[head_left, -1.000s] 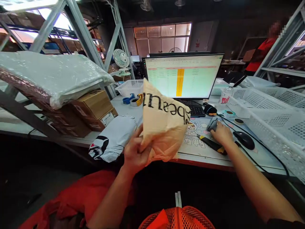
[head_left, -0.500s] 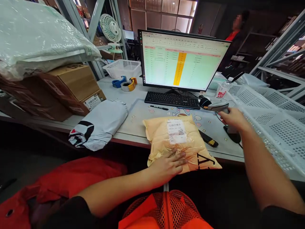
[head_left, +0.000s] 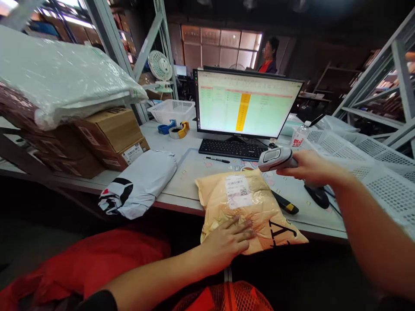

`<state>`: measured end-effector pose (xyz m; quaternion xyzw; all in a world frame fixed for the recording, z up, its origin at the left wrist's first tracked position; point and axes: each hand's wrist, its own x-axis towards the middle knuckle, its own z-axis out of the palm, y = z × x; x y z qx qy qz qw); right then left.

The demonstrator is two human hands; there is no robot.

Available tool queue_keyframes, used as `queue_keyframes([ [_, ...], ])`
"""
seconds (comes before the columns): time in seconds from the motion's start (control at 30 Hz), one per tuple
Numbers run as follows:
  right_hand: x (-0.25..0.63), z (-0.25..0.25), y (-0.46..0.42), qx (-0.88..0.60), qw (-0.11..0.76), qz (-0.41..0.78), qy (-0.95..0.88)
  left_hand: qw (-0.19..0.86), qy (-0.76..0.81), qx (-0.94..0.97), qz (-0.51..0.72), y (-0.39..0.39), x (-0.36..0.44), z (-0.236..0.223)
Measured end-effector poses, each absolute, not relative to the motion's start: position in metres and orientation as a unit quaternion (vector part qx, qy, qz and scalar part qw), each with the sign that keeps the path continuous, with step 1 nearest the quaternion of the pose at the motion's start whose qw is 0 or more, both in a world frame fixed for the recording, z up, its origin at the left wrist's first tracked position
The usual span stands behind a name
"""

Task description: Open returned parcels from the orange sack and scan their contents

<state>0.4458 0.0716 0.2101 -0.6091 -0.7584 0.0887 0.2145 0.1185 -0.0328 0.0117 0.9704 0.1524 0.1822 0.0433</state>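
A yellow mailing bag (head_left: 214, 194) lies at the desk's front edge, its lower part jutting out over it. On its upper face is a white shipping label (head_left: 239, 191) with a barcode and a square code. My left hand (head_left: 228, 242) rests flat on the lower part of the bag, fingers spread. In my right hand (head_left: 308, 167) is a grey barcode scanner (head_left: 275, 159), my fingers wrapped round its handle. The scanner's head points left, just above the bag's upper right corner. A black and yellow box cutter (head_left: 287, 204) lies partly behind the bag's right edge.
Behind the bag stand a keyboard (head_left: 227, 148) and a monitor (head_left: 246, 103). A grey-white parcel (head_left: 145, 181) and stacked cartons (head_left: 110, 129) are at left. White baskets (head_left: 385, 190) line the right, beside a mouse (head_left: 317, 196). A person (head_left: 267, 56) is in the background.
My right hand has lifted the scanner from beside the baskets and brought it left, towards the label. My left hand stays on the bag. The background person appears farther left; the view has shifted.
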Motion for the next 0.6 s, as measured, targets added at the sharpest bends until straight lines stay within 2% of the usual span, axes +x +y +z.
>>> queue_keyframes([
  [0.1, 0.45, 0.164, 0.094, -0.657, 0.139, 0.054, -0.739, 0.021, 0.183, 0.961, 0.209, -0.029, 0.095, 0.018],
  [0.2, 0.458, 0.117, 0.108, -0.729, 0.107, -0.016, -0.676, -0.009, 0.242, 0.946, 0.215, -0.027, 0.066, 0.023],
  [0.3, 0.463, 0.085, 0.106, -0.754, 0.097, -0.023, -0.649, -0.024, 0.323, 0.927, 0.19, -0.032, 0.041, 0.026],
  [0.4, 0.458, 0.076, 0.101, -0.761, 0.094, -0.022, -0.641, -0.038, 0.386, 0.906, 0.169, -0.04, 0.031, 0.027],
  [0.6, 0.413, 0.097, 0.148, -0.726, 0.098, -0.05, -0.679, -0.084, 0.427, 0.875, 0.213, -0.041, 0.063, 0.04],
])
